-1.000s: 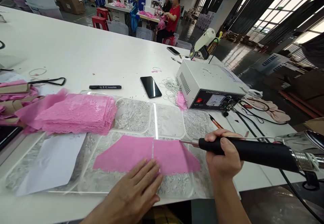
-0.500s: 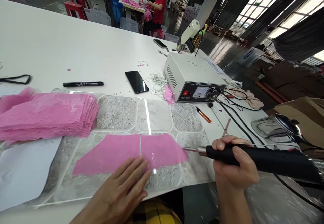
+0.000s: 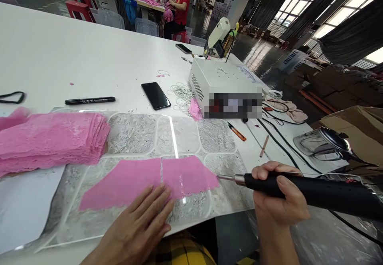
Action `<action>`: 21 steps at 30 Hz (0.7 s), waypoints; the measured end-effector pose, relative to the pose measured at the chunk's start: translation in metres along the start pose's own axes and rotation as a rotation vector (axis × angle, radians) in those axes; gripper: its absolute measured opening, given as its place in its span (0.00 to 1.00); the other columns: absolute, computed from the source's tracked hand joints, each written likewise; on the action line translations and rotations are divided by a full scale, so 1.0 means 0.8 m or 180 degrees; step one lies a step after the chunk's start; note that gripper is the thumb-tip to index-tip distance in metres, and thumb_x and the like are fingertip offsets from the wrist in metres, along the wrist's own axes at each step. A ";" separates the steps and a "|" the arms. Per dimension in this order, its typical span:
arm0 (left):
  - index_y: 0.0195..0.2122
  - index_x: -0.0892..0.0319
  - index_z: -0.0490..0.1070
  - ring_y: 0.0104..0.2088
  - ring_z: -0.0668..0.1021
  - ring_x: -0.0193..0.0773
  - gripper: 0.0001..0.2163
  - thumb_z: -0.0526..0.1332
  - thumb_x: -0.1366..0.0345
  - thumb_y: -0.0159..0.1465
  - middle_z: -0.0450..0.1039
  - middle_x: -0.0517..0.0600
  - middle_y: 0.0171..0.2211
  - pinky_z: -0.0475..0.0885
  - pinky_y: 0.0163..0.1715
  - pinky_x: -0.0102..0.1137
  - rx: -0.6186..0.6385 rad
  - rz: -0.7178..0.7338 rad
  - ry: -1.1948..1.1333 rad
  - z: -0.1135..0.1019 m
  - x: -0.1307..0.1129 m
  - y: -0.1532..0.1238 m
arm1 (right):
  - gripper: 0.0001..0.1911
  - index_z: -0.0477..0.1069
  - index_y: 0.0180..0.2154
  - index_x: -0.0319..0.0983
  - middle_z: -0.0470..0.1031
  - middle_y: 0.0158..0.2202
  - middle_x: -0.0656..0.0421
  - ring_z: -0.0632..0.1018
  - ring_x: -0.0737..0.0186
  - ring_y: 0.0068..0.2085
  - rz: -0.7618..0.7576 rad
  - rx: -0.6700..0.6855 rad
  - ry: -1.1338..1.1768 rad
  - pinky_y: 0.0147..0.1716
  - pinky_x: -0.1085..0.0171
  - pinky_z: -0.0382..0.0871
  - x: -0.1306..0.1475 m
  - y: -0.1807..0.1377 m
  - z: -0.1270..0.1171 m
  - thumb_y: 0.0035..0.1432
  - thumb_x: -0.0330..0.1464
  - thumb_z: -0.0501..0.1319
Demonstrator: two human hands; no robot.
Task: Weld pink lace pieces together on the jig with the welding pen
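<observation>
My left hand (image 3: 142, 219) lies flat on the lower edge of two pink fabric pieces, its fingers stretched out. The left piece (image 3: 125, 181) and the right piece (image 3: 185, 175) lie side by side on a clear-covered, stone-patterned mat (image 3: 191, 211), with a narrow gap between them. In my right hand (image 3: 279, 193) is a thick black handheld tool (image 3: 326, 193) with a slim metal tip. That tip points left and meets, or nearly meets, the right corner of the right piece; contact is hard to tell. A stack of pink lace-edged fabric (image 3: 54, 137) sits at the left.
Beyond the mat are a black marker (image 3: 89, 100), a phone (image 3: 155, 95), a tangle of white cord (image 3: 181, 93) and a grey control box (image 3: 224, 79). An orange cutter (image 3: 237, 131), black cables (image 3: 279, 143) and a glass pot (image 3: 317, 143) lie right. A person in red (image 3: 180, 7) sits far back.
The whole scene has shifted slightly left in view. My left hand stays flat on the fabric, and the tool's tip remains at the right piece's corner.
</observation>
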State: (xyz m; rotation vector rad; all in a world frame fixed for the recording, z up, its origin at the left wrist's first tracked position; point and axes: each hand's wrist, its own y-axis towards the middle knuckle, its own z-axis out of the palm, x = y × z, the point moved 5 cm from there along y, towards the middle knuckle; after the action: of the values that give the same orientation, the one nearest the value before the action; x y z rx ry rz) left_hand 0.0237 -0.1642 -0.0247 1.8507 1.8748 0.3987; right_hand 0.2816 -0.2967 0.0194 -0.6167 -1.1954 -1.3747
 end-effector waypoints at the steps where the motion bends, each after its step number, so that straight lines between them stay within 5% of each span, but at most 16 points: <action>1: 0.54 0.64 0.71 0.64 0.63 0.45 0.14 0.54 0.70 0.69 0.70 0.56 0.57 0.55 0.66 0.41 0.0012 0.0003 0.0000 0.000 0.000 0.000 | 0.05 0.68 0.25 0.39 0.68 0.25 0.62 0.68 0.68 0.22 -0.0001 0.0036 0.0014 0.21 0.64 0.65 0.000 0.000 0.000 0.39 0.31 0.58; 21: 0.54 0.64 0.71 0.65 0.62 0.45 0.14 0.54 0.69 0.70 0.69 0.54 0.58 0.52 0.67 0.42 0.0055 0.0097 0.0225 0.001 -0.001 -0.001 | 0.05 0.68 0.27 0.39 0.68 0.26 0.61 0.69 0.68 0.23 -0.0065 0.0353 0.0213 0.22 0.64 0.67 -0.008 0.000 0.020 0.43 0.30 0.60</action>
State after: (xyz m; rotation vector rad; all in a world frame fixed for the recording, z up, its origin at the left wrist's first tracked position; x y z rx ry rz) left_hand 0.0238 -0.1649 -0.0257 1.9014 1.9039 0.4654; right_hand 0.2783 -0.2797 0.0194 -0.4780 -1.2180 -1.3264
